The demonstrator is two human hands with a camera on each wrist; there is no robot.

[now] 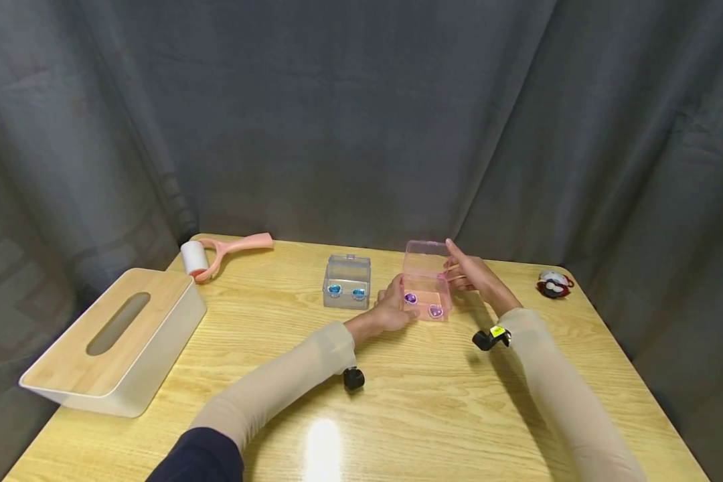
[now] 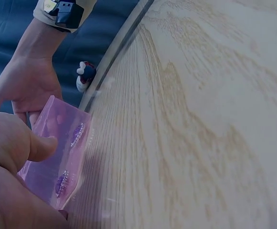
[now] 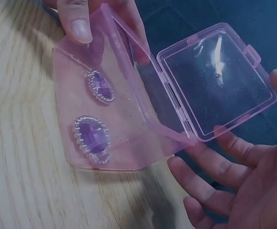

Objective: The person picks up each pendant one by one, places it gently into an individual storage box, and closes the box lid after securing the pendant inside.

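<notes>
A small pink see-through plastic box (image 1: 426,289) stands near the back of the table with its hinged lid (image 3: 219,81) swung up. Two purple oval gems with beaded silver rims, such as this gem (image 3: 91,136), sit on its front wall. My left hand (image 1: 391,311) grips the box from the left, its thumb (image 2: 43,147) over the front. To the right, my right hand (image 1: 472,273) has its thumb at the lid's edge and its other fingers loosely spread by the hinge side. Left of the box stands a similar bluish clear box (image 1: 347,281) with two blue gems.
A white tissue box (image 1: 163,348) with a wooden top stands at the left. Behind it lies a pink-handled lint roller (image 1: 217,254). A small red, white and dark object (image 1: 554,284) sits near the right edge, and a grey curtain (image 1: 337,120) hangs behind the table.
</notes>
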